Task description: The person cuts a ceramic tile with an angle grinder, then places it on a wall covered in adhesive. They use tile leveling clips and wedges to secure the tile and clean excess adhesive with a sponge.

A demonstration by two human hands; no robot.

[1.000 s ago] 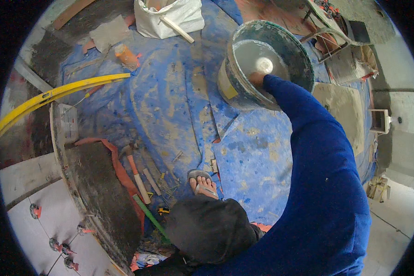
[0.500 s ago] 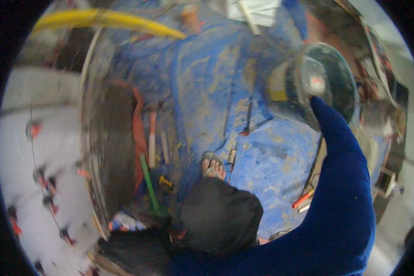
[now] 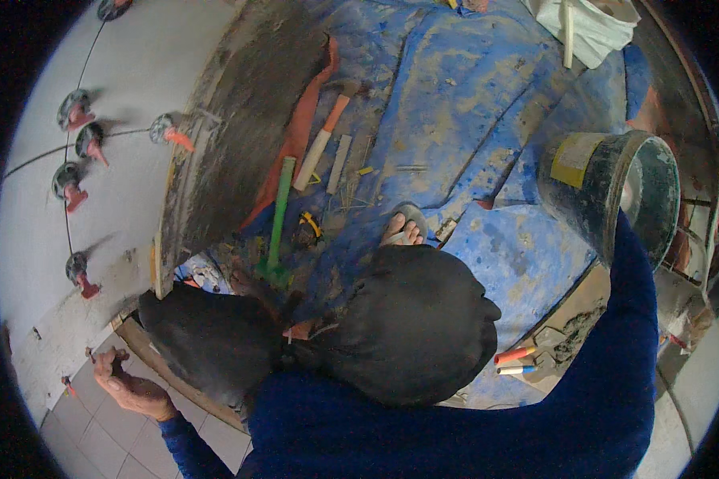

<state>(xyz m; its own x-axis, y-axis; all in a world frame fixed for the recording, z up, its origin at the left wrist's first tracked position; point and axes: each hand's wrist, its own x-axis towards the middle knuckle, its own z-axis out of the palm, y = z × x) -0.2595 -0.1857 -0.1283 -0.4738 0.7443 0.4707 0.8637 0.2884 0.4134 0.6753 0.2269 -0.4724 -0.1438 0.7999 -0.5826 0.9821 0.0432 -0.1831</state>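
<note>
My left hand (image 3: 128,387) rests low on the white floor tiles (image 3: 64,239) at the lower left, fingers curled with something small and dark at their tips. My right arm, in a blue sleeve (image 3: 615,343), reaches up to the rim of a grey bucket (image 3: 587,188) with a yellow label. My right hand itself is hidden at the bucket. I am squatting, black-trousered knees (image 3: 407,319) in the middle and a sandalled foot (image 3: 403,229) on the blue tarp (image 3: 471,104).
A dark mortar strip (image 3: 240,120) runs beside the tiles, which carry several red-and-grey levelling clips (image 3: 76,112). A green-handled tool (image 3: 278,215), an orange-and-white-handled tool (image 3: 321,144) and an orange strip (image 3: 295,132) lie on the tarp. A white bag (image 3: 595,28) sits top right.
The view has swung toward the tiled floor, and my left hand has come into sight on the tiles. My right arm stays at the bucket.
</note>
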